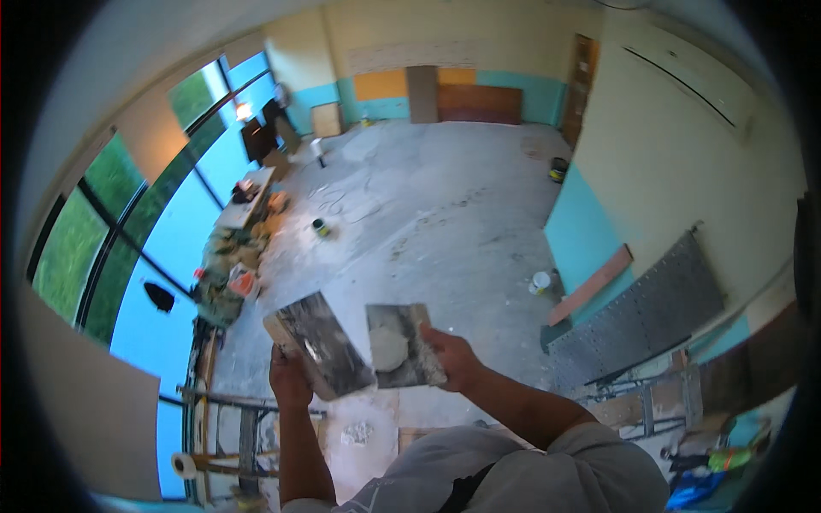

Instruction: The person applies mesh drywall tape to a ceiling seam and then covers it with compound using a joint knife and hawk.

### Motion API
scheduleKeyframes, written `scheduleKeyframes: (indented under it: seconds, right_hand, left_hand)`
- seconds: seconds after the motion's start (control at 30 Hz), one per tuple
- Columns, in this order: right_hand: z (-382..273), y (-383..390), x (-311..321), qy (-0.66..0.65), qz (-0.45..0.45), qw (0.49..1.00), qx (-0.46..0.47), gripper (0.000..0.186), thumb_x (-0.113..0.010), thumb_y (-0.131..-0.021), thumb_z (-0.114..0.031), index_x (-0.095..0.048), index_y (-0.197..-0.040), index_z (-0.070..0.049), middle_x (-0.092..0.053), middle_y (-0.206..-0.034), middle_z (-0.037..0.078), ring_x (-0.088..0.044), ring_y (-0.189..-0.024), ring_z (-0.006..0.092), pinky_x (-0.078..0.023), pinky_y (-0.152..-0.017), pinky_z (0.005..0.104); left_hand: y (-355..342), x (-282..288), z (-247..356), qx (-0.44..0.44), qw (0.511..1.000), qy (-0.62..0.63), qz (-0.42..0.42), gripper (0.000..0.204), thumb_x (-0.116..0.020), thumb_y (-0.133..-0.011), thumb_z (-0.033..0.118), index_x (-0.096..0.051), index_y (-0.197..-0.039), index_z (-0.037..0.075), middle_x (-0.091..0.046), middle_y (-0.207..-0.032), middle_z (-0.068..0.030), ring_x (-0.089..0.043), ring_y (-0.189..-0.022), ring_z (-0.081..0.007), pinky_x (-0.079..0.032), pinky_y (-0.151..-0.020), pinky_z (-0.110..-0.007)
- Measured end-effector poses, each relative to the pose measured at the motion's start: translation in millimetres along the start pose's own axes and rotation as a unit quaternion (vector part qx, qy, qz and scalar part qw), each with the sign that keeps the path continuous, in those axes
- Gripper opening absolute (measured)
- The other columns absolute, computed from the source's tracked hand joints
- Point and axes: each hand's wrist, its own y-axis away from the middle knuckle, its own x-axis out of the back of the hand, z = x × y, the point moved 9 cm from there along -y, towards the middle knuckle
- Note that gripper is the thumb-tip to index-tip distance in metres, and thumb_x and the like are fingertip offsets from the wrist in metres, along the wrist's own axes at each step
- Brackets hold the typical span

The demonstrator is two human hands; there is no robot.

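Observation:
My left hand [291, 378] is wrapped round the beige back edge of a wide putty knife [323, 342], whose broad dark metal blade is smeared and slants down to the right. Beside it, my right hand [455, 361] grips a second, squarer putty knife [422, 363] at its right edge. A round pale lump of filler [389, 349] sits on that second blade. Between the two blades there is a narrow gap, smallest near their lower corners. Both tools are held in front of my body, above the floor.
Under me are scaffold bars [248, 445] and a roll of tape [183, 465]. Sacks [224, 274] lie along the windows at left. A dark bucket [321, 227] and a white bucket [540, 282] stand on the grey floor [436, 197]. A perforated metal plank [641, 316] leans right.

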Motion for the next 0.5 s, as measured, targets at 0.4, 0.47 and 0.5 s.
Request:
scheduleKeyframes:
  seconds: [0.4,0.47,0.5]
  right_hand:
    - [-107,150,104,0.022,0.070,0.985,0.157,0.045,-0.054,-0.099,-0.032,-0.050,-0.130,0.000,-0.060,-0.123,0.014,-0.062,-0.108,0.0223,-0.051,-0.094,0.0397]
    - [-135,189,137,0.022,0.128,0.967,0.219,0.045,-0.055,-0.099,-0.032,-0.051,-0.129,0.000,-0.060,-0.123,0.014,-0.062,-0.108,0.0221,-0.051,-0.094,0.0396]
    - [-138,207,137,-0.009,0.134,0.968,0.212,0.045,-0.056,-0.098,-0.033,-0.052,-0.128,0.000,-0.061,-0.121,0.013,-0.062,-0.107,0.0221,-0.052,-0.093,0.0393]
  left_hand:
    - [19,-221,-161,0.197,0.882,-0.229,-0.362,0.033,-0.048,-0.096,0.021,-0.059,-0.119,0.000,-0.066,-0.101,-0.0119,-0.063,-0.086,-0.0201,-0.051,-0.078,-0.034]
    - [35,-250,-173,0.237,0.873,-0.224,-0.363,0.029,-0.049,-0.094,0.023,-0.063,-0.111,0.003,-0.067,-0.098,-0.0146,-0.065,-0.083,-0.0260,-0.052,-0.076,-0.038]
    - [36,-262,-176,0.143,0.794,-0.435,-0.400,0.032,-0.053,-0.093,0.027,-0.063,-0.112,0.004,-0.068,-0.097,-0.0149,-0.066,-0.083,-0.0257,-0.053,-0.076,-0.038]
